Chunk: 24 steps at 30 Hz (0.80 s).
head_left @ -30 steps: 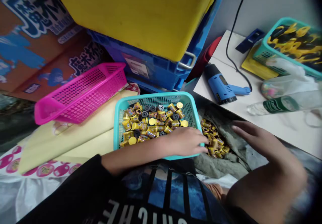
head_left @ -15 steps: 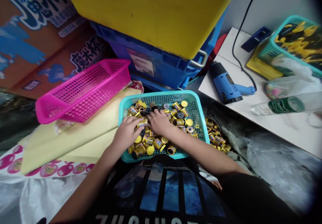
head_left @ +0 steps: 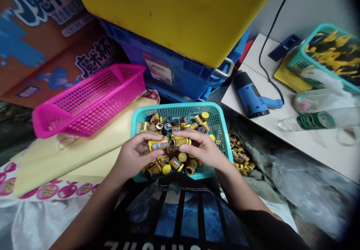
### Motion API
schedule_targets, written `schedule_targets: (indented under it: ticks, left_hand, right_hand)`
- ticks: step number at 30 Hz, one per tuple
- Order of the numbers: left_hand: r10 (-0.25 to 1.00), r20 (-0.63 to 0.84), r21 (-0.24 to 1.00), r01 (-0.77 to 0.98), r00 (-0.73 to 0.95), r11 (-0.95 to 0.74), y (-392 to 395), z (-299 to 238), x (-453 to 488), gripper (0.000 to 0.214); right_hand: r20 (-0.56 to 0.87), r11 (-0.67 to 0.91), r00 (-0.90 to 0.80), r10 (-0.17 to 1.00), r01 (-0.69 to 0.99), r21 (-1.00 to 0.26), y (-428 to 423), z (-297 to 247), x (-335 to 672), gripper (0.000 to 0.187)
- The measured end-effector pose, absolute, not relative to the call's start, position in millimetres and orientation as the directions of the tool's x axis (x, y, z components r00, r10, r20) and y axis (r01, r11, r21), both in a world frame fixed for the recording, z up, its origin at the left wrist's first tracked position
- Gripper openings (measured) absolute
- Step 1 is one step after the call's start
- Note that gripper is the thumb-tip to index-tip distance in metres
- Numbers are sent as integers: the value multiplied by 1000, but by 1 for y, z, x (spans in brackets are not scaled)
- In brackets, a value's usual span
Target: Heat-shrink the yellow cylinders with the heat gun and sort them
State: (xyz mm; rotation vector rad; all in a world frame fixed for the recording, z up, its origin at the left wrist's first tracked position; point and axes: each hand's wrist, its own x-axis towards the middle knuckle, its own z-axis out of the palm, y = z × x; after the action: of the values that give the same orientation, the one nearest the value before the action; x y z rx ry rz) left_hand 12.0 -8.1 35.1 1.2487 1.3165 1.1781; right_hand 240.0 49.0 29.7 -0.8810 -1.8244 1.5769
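A teal mesh basket [head_left: 135, 119] on my lap holds several small yellow printed canisters and black caps [head_left: 172, 122]. My left hand [head_left: 134, 154] is over the basket, its fingers pinched on one yellow canister [head_left: 159, 144]. My right hand [head_left: 201, 148] faces it and pinches another yellow canister [head_left: 180, 141], the two canisters lying end to end and almost touching. More of the same canisters lie in a loose pile [head_left: 239, 154] on grey cloth just right of the basket.
An empty pink mesh basket [head_left: 87, 100] rests on yellow sheets at the left. Blue [head_left: 168, 68] and yellow crates [head_left: 180, 14] are stacked behind. On the white table at right lie a blue heat gun [head_left: 251, 96], a green-labelled bottle [head_left: 317, 120] and another teal basket [head_left: 326, 55].
Both hands came from the basket's right side into the basket, rummaged among the canisters, and now each has lifted one canister, holding them end to end.
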Motion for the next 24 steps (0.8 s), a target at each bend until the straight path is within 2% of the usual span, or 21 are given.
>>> schedule_targets:
  ticks: [6, 11, 15, 18, 21, 23, 24]
  left_hand:
    - [993, -108, 993, 43, 47, 106, -2, 49, 32, 31]
    - [983, -169, 985, -14, 75, 171, -1, 53, 47, 33]
    - [926, -359, 910, -176, 116, 375, 1, 54, 58, 40]
    - [847, -508, 776, -346, 156, 528, 5, 54, 66, 47]
    - [786, -591, 675, -421, 184, 606, 8, 53, 74, 49]
    - [782, -603, 670, -431, 158, 604, 10, 51, 78, 50]
    - [791, -597, 685, -428, 132, 589, 10, 50, 78, 50]
  right_hand:
    - [-88, -199, -545, 834, -147, -969, 42, 18, 250, 41]
    - [-94, -284, -548, 831, -272, -919, 38, 14, 262, 44]
    - [-115, -327, -553, 825, -302, -895, 37, 12, 272, 48]
    - [-110, -334, -546, 831, -330, -883, 37, 8, 278, 49]
    - [-114, -299, -523, 845, -284, -911, 36, 4, 280, 54]
    - [-84, -185, -490, 868, -161, -969, 37, 4, 282, 52]
    - [-40, -79, -476, 878, -63, -995, 38, 5, 284, 49]
